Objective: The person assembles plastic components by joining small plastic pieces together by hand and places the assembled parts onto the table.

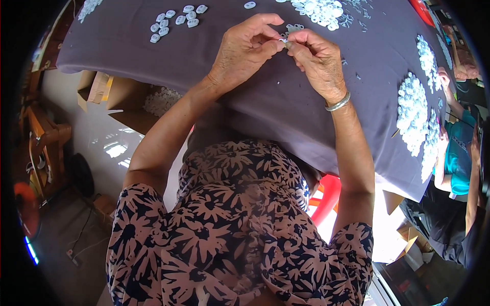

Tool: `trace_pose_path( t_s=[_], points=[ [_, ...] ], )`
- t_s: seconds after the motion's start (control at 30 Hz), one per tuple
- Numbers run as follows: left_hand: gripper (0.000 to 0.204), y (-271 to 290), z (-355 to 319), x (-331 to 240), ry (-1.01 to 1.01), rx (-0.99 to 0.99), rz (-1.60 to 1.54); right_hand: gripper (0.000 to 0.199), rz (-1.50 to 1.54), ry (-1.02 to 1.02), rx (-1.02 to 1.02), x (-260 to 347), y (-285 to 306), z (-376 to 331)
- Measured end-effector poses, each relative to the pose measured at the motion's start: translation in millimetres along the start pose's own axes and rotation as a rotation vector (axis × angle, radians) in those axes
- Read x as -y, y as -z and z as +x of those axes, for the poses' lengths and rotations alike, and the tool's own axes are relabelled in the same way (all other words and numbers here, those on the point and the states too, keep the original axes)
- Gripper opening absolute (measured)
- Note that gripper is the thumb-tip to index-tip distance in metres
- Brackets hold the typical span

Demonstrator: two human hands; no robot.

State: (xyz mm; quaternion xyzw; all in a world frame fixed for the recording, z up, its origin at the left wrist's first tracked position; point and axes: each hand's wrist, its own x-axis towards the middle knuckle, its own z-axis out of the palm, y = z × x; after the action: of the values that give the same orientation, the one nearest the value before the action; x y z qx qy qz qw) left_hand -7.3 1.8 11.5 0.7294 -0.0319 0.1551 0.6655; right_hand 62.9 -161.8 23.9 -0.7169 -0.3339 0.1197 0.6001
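Over the grey cloth-covered table (204, 51), my left hand (245, 48) and my right hand (319, 61) meet fingertip to fingertip. Both pinch a small white plastic piece (284, 41), mostly covered by the fingers, so its exact shape does not show. My right wrist wears a silver bangle (338, 102). Just past the fingertips lies a small group of pale ring-like pieces (294, 27). Beyond them spreads a heap of white oval plastic pieces (319, 10). Several assembled-looking white oval pieces (192, 15) lie apart on the left, with a single oval piece (249, 5) between.
Small thin grey pieces (360, 10) are scattered beside the far heap. More white piles (412, 109) cover the table's right side, where other people's hands (443, 79) work. An open cardboard box (135, 109) of white pieces stands below the left edge. A red stool (326, 199) is beneath me.
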Motion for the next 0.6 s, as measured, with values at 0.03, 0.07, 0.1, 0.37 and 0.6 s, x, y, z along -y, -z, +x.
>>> trace_pose_path(
  t_s=[0.03, 0.07, 0.1, 0.37, 0.6],
  points=[
    [0.035, 1, 0, -1, 0.023, 0.013, -0.001, 0.01, 0.004, -0.003, 0.003, 0, 0, 0],
    [0.035, 0, 1, -1, 0.021, 0.018, -0.002, 0.01, 0.002, -0.003, -0.003, 0, 0, -1],
    [0.034, -1, 2, 0, 0.016, 0.017, -0.044, 0.01, 0.007, -0.01, -0.001, -1, 1, -1],
    [0.034, 5, 2, 3, 0.012, 0.004, -0.105, 0.007, 0.006, 0.071, -0.031, -10, -2, 1],
    [0.038, 0, 2, 0, 0.095, 0.053, -0.038, 0.007, -0.45, 0.192, -0.526, -3, 64, 12]
  ],
)
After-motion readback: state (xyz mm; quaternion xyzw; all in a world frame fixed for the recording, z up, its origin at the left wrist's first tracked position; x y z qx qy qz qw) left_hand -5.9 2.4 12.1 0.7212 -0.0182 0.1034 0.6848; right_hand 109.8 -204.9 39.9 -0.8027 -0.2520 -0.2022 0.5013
